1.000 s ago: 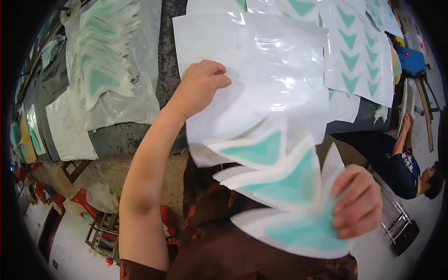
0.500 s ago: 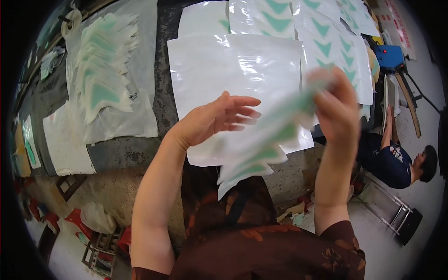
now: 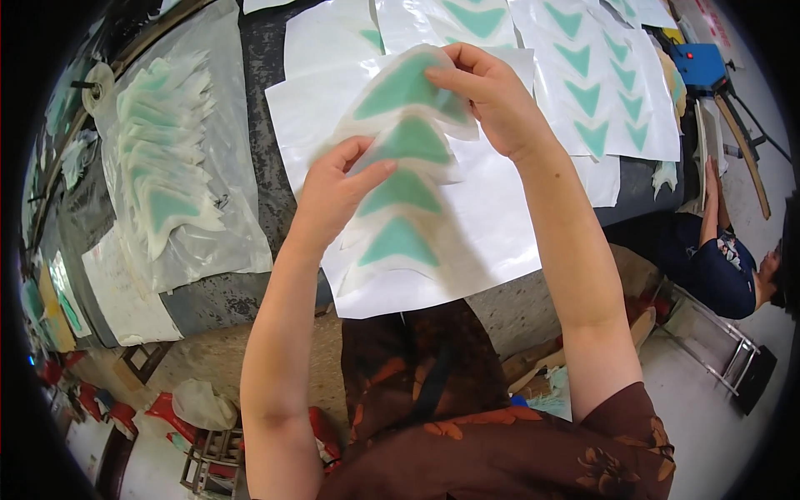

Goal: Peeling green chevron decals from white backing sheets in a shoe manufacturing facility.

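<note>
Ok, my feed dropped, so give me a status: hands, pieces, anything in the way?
Left hand and right hand grip a fanned row of green arrow-shaped pieces. Held over a glossy white sheet. Nothing blocking.

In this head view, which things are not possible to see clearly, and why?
- Left hand: palm and thumb hidden behind the hand itself.
- Fanned teal arrow pieces: exact count unclear; they overlap.
- Stack of arrow pieces: blurred under clear film.
- Seated person: cut by the fisheye rim.

4 green triangle pcs (image 3: 400,192) fanned in hands; 2 hands; 1 stack of pcs (image 3: 162,150) at table's left edge.
</note>
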`<state>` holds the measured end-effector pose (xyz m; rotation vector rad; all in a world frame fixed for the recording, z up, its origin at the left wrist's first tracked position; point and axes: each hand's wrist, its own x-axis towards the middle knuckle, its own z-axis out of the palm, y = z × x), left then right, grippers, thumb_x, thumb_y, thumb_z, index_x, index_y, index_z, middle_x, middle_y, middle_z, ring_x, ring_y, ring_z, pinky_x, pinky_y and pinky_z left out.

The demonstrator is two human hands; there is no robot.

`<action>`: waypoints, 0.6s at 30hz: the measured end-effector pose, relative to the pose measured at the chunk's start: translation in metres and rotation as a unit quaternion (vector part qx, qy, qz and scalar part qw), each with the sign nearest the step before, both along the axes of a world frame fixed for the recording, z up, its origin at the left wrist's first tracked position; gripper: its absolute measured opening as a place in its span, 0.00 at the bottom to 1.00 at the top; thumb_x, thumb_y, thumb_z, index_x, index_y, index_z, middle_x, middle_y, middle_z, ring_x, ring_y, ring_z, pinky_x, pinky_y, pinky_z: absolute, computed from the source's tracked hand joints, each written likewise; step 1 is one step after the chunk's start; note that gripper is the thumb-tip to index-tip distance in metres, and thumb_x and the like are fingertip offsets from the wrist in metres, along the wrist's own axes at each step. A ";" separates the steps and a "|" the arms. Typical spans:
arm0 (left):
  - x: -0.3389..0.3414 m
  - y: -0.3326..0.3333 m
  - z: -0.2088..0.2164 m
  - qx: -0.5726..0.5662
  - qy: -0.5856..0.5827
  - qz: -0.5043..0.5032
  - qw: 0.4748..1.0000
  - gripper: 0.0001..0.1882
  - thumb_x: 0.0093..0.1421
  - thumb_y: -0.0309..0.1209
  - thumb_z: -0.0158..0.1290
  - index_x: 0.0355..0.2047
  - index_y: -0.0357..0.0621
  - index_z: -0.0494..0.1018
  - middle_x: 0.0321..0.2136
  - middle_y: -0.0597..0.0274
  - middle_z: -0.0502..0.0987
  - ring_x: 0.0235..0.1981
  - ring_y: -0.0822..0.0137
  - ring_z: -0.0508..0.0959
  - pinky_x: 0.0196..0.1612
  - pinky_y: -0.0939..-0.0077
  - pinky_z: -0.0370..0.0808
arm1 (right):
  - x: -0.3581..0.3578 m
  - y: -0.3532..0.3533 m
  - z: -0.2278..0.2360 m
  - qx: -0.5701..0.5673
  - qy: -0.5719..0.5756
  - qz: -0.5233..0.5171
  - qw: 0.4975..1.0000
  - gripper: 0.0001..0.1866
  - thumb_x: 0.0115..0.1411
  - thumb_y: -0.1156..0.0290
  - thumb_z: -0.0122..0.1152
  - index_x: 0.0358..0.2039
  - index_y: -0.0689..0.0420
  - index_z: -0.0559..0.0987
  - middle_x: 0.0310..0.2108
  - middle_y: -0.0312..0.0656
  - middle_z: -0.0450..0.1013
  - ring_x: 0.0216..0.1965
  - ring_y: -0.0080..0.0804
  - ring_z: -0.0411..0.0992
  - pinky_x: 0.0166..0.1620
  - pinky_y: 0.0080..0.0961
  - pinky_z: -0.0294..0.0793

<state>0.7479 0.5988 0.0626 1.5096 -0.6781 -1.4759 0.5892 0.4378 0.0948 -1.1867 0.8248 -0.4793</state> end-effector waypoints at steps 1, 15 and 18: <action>-0.005 -0.004 0.002 -0.014 -0.028 0.010 0.999 0.16 0.56 0.31 0.59 0.43 0.37 0.75 0.35 0.66 0.78 0.36 0.76 0.74 0.42 0.82 0.70 | 0.001 0.001 0.002 0.001 -0.001 -0.003 1.000 0.14 0.56 0.66 0.63 0.41 0.56 0.76 0.35 0.30 0.73 0.38 0.16 0.67 0.43 0.16 0.64; -0.016 -0.023 0.005 0.009 -0.060 0.038 0.997 0.13 0.56 0.32 0.61 0.38 0.35 0.78 0.29 0.68 0.79 0.28 0.79 0.74 0.33 0.84 0.71 | -0.003 0.003 -0.006 0.008 0.041 -0.033 0.999 0.14 0.55 0.66 0.64 0.39 0.59 0.78 0.33 0.33 0.74 0.35 0.19 0.70 0.38 0.18 0.70; -0.020 -0.023 0.002 0.000 -0.125 0.038 0.991 0.13 0.54 0.33 0.62 0.36 0.36 0.78 0.26 0.68 0.79 0.25 0.80 0.73 0.30 0.83 0.70 | -0.001 0.002 -0.010 0.000 0.082 -0.040 0.996 0.13 0.55 0.66 0.64 0.39 0.59 0.78 0.33 0.33 0.74 0.34 0.19 0.69 0.35 0.19 0.69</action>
